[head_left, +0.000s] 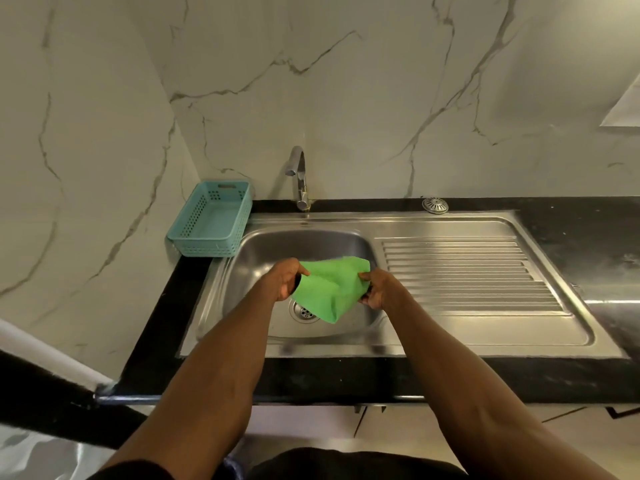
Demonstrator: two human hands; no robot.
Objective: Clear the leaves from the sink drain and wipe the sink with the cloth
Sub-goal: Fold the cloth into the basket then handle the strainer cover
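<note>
A green cloth (329,289) hangs spread between both hands above the steel sink basin (256,258). My left hand (282,280) pinches its left edge, and my right hand (375,289) pinches its right edge. The cloth's lower corner hangs over the round drain (302,311), hiding part of it. No leaves show on the visible part of the drain.
A chrome tap (299,178) rises behind the basin. A teal plastic basket (211,220) stands on the black counter at the back left. The ribbed draining board (467,271) lies to the right, with a round metal strainer cap (435,205) behind it.
</note>
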